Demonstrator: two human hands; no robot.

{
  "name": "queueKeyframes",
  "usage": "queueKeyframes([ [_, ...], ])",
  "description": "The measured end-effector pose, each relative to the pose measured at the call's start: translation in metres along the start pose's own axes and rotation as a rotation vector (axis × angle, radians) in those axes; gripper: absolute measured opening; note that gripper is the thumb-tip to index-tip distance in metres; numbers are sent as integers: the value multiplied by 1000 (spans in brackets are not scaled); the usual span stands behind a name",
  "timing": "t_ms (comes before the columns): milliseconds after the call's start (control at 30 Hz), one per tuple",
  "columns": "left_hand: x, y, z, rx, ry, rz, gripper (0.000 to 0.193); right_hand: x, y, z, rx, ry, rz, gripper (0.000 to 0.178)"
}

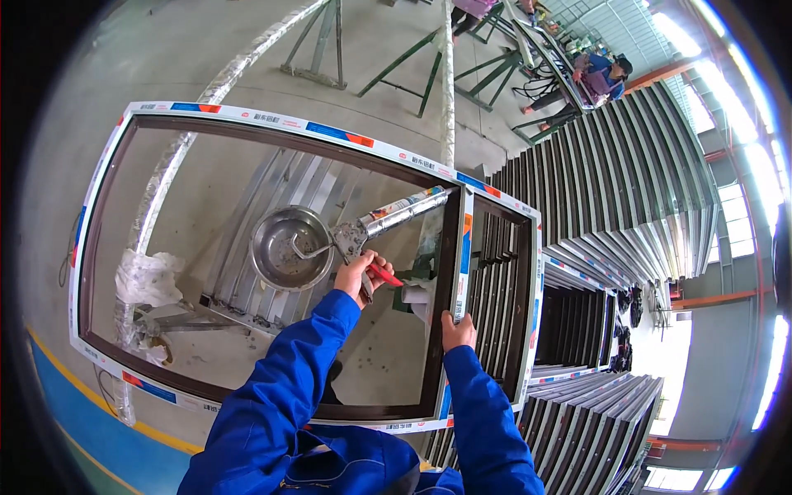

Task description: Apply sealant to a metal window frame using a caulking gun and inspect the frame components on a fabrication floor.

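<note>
Sealant gun (404, 212) at the left grip (359, 272): silver-grey, tube label multicoloured at the far end, handle (385, 274) bright red. Bowl (268, 247) to the left of that grip: steel grey, darker mottling inside. Frame (464, 268) at the right grip (459, 332): dark brown, white film (broken by blue and orange patches). Sleeves (285, 363) behind both grips: solid blue. Stacked frames (615, 186) right of the right grip: dark and silver stripes.

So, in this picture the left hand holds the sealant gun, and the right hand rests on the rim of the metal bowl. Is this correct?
Not quite: the head view shows the right hand on the dividing bar of the frame. The left hand does hold the sealant gun.
</note>
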State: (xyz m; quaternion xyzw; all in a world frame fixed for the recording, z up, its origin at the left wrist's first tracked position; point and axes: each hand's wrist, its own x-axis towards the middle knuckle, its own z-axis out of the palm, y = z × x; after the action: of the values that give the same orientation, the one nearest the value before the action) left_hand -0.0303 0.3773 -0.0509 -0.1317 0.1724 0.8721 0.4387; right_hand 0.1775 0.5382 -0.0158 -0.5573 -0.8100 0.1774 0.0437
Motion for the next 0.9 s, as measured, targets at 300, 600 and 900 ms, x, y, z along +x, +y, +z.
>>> queueKeyframes([
  [300,7,-5,-2,-13,122,4,18,0,0,0,-29,-9,19,52],
  [600,6,-3,0,3,144,-4,17,-1,-3,-3,-26,-23,22,52],
  [900,3,0,5,23,141,14,16,-1,-7,-6,-1,-24,17,54],
])
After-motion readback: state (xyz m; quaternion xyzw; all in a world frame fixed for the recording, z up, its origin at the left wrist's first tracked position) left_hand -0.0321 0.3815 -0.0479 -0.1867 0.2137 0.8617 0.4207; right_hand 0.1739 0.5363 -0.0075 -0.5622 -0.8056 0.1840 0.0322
